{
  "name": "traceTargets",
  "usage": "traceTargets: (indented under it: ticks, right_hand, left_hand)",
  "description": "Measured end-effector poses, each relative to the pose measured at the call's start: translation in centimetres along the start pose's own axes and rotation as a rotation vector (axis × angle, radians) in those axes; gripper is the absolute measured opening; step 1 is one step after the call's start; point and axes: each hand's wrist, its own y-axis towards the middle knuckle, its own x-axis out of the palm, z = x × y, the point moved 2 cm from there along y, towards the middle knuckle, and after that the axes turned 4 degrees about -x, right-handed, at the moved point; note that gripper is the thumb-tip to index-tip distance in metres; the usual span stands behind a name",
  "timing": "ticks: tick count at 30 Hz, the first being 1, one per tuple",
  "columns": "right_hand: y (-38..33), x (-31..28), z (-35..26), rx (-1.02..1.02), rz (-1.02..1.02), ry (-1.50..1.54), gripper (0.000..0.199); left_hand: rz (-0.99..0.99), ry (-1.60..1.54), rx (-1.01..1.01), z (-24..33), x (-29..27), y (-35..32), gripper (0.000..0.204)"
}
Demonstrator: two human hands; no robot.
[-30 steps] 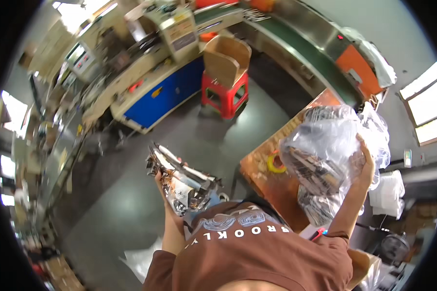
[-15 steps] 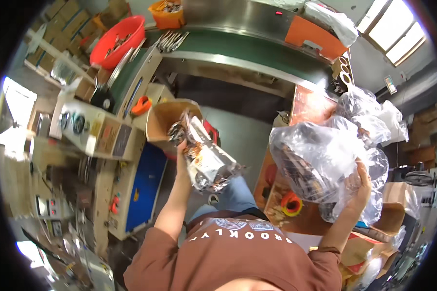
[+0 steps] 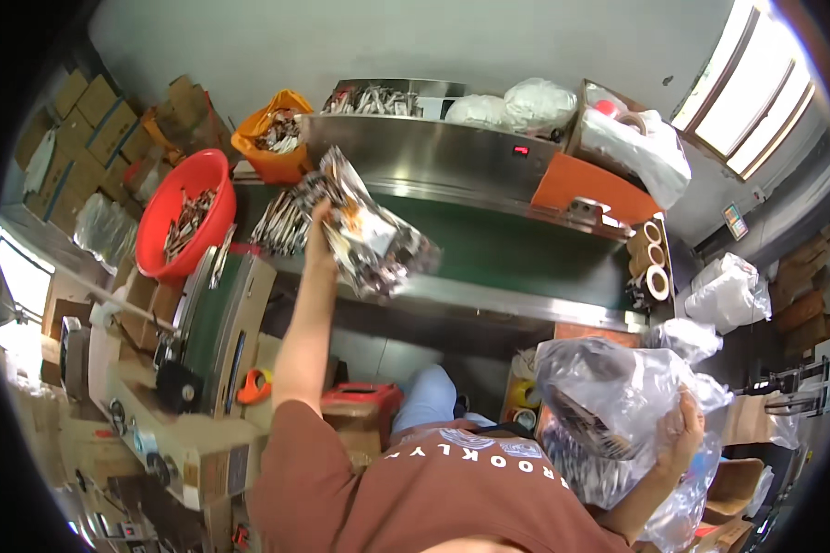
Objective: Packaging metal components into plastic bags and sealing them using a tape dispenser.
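green belt (image 3: 498,249) ahead; left hand (image 3: 321,219) outstretched, gripping shiny packets (image 3: 371,232)

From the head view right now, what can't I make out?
All in the head view:
Left hand: fingers partly hidden by the silver packets.
Packets' lower end: blurred.
Clear bag: glare and creases obscure how many items it holds.
Right hand: creased plastic obscures its exact grip.
Red display: too small to read.

Green bench top (image 3: 498,244): silvery packets (image 3: 278,224) heaped, left.
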Motion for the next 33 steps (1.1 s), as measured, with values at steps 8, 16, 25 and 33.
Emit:
traceTargets:
  ticks: [8, 16, 25, 33]
  right_hand:
    - [11.3, 6.7, 0.3, -0.239, 0.264, -0.110, 0.008]
    - [14.8, 13.1, -2.2, -0.111, 0.811, -0.613, 0.018]
    - [18.9, 11.8, -1.5, 0.112, 0.654, -0.918, 0.028]
    - [18.1, 4.2, 2.1, 0.288, 0.221, -1.460, 0.024]
  left_hand:
    - [0.182, 0.706, 0.367, 18.4, 10.5, 31.3, 0.037]
    - [0.223, 2.054, -0.099, 20.0, -2.1, 62.7, 0.060]
    - [0.253, 2.290, 1.235, 7.9, 1.4, 64.6, 0.073]
    - [-1.340, 1.287, -0.009, -28.5, 23.7, 26.0, 0.071]
